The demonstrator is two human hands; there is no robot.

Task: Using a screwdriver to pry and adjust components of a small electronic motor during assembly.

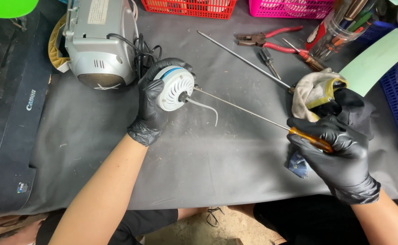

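The small white fan motor (175,88), rigid and probably fairly weighty, sits gripped around its rim in the gloved left hand (151,109) above the counter (199,159); the right hand (337,149) clasps a long screwdriver (253,113) reaching its hub.

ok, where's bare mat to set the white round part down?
Bare mat lies between the printer, the grey radio and the left hand; more near the front edge, under the long screwdriver in the right hand. Crowded at back right: pliers, rag, jar.
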